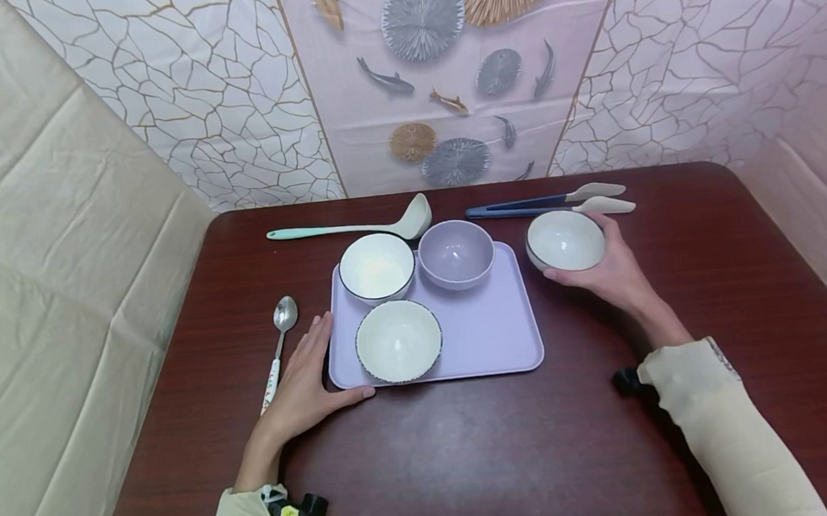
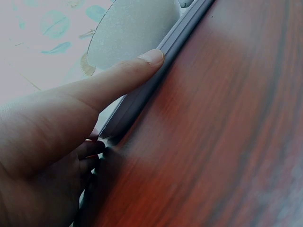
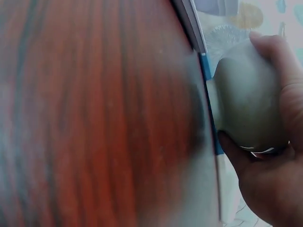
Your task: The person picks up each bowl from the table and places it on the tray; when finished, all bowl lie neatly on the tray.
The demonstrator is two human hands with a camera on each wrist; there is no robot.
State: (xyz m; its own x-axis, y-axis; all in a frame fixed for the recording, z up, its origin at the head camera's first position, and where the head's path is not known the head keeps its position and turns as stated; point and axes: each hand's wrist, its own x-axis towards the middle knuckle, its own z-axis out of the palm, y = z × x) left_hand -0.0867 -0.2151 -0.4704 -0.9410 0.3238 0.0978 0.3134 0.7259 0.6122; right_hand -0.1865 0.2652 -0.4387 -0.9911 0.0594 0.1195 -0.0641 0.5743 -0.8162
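Observation:
A white bowl (image 1: 566,241) with a thin dark rim is to the right of the tray; my right hand (image 1: 609,264) grips it by its right side, thumb at the near side and fingers round the far side. In the right wrist view the bowl (image 3: 248,94) shows its plain outer wall. My left hand (image 1: 307,382) lies at the front left corner of the lilac tray (image 1: 489,341), fingers straight along its left side. The left thumb rests at the tray's front edge, near a white bowl with a speckled rim (image 1: 399,342). Behind that stand another white bowl (image 1: 377,267) and a purple bowl (image 1: 456,254).
A ladle (image 1: 410,219) with a mint handle lies behind the tray. Blue-handled tongs (image 1: 519,208) with pale tips lie behind the held bowl. Left of the tray is a metal spoon (image 1: 278,345) with a patterned handle. A patterned cloth (image 1: 444,93) hangs beyond the dark wooden table (image 1: 466,456).

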